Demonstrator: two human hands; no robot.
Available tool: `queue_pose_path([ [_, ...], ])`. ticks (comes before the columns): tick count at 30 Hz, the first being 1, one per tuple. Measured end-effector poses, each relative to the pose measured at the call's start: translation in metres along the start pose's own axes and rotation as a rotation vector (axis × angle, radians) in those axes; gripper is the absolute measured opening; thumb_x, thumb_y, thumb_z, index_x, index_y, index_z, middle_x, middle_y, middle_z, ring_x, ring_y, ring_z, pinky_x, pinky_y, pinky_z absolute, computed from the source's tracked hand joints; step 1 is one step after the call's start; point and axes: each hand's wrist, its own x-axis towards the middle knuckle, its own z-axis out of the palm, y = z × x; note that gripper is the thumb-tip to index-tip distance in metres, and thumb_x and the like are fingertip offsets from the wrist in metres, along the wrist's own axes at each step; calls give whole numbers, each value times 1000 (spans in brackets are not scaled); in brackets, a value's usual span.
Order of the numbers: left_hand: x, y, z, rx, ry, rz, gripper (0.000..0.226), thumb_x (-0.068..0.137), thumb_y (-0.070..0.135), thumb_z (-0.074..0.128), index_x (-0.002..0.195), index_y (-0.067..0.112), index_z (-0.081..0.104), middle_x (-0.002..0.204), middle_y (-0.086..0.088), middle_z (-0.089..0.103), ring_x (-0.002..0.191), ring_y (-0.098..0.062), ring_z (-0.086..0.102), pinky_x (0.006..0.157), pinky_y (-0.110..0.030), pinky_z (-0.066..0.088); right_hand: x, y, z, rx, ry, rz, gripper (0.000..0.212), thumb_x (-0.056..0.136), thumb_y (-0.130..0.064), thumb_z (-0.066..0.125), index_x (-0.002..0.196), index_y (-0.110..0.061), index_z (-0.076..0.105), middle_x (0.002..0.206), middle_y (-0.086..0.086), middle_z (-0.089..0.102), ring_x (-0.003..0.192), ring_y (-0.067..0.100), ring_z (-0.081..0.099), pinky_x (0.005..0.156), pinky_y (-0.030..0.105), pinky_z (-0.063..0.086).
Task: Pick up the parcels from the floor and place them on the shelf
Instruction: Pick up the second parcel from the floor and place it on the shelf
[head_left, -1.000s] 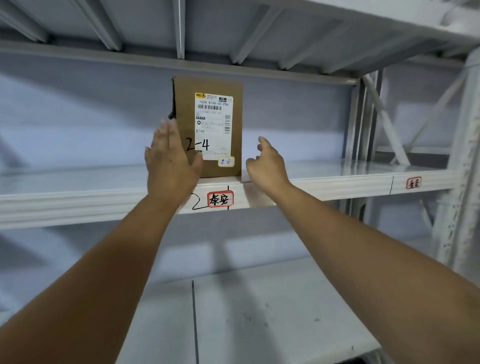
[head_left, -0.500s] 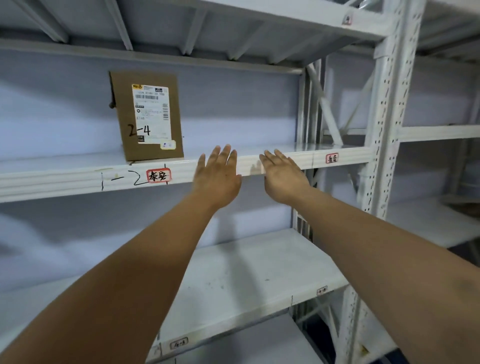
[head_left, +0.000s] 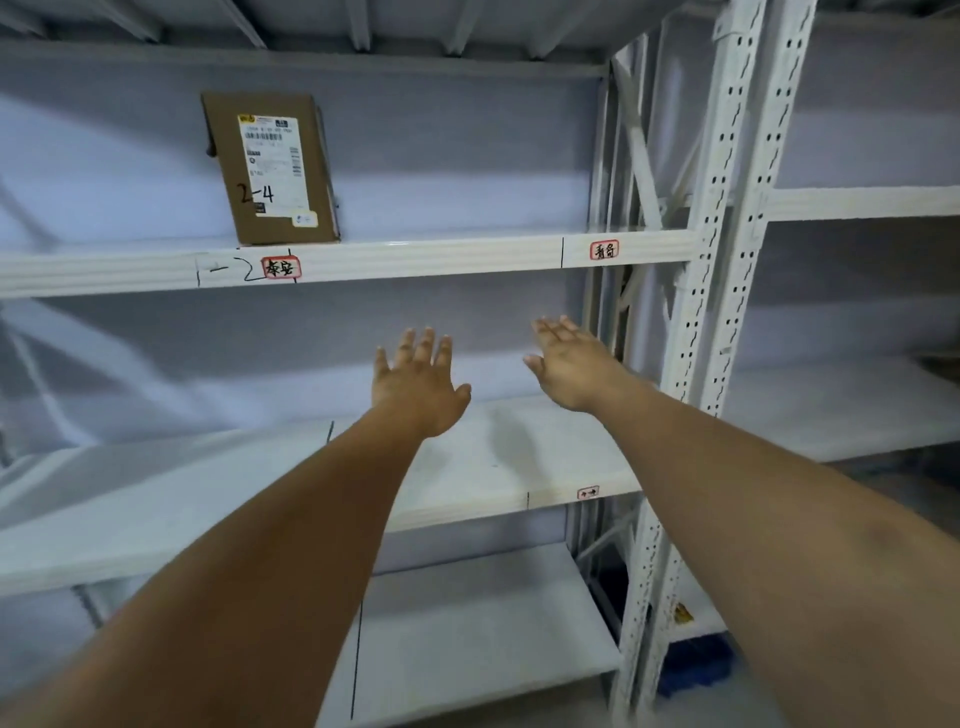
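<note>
Here, a white metal shelf (head_left: 415, 257) rack, a brown parcel (head_left: 270, 171) standing upright on its upper level, leaning slightly, marked 2-4, below it the left hand (head_left: 418, 387) and right hand (head_left: 569, 364), both empty, fingers spread.

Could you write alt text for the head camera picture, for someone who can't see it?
Two bare arms reach forward, left hand and right hand open and empty, before white metal shelves. One brown cardboard parcel with a white label stands upright on the upper shelf, left of the hands.
</note>
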Motion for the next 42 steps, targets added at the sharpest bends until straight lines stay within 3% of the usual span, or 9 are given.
queue_pose_path([
  [6,-40,-14,15,9,-72,-136,75,98,55,20,157,16,-4,165,-4,-10,153,-25,-10,121,-50,2,-26,0,19,25,-46,-20,62,102,-40,21,155,-11,5,164,5,4,152,22,1,124,41,6],
  [13,-61,-26,30,-39,-80,-119,71,100,50,21,157,15,-2,166,-4,-8,153,-25,-10,122,-48,1,-41,-28,38,63,-94,-33,61,102,-39,22,155,-13,4,165,3,2,152,20,-1,123,39,4],
  [19,-66,-33,65,-43,-174,-86,68,98,23,33,157,16,-1,165,-3,-11,152,-25,-11,123,-48,0,-47,-48,70,67,-213,-1,61,103,-38,21,155,-12,4,165,5,0,152,21,-1,124,38,4],
  [22,-68,-38,88,-43,-257,-63,72,96,21,38,157,15,0,165,-2,-13,152,-25,-12,123,-48,0,-51,-52,91,83,-266,23,62,103,-39,22,155,-11,4,165,5,0,152,21,-2,124,38,5],
  [29,-71,-42,158,-112,-360,-5,74,100,36,37,157,11,-2,166,-3,-9,153,-24,-8,122,-46,2,-72,-51,167,98,-379,93,61,103,-36,24,154,-8,7,164,10,5,152,24,4,123,36,7],
  [37,-112,-22,262,-156,-556,51,72,101,39,35,157,10,0,166,-4,-7,153,-24,-7,123,-46,1,-123,-38,278,127,-594,148,60,103,-35,24,154,-9,7,164,8,6,152,24,3,124,37,6],
  [42,-138,-2,349,-360,-694,-83,69,100,39,38,157,17,7,166,-3,1,153,-27,3,123,-46,10,-151,-24,360,187,-703,188,58,103,-33,23,154,-8,9,164,9,8,152,25,3,123,38,8],
])
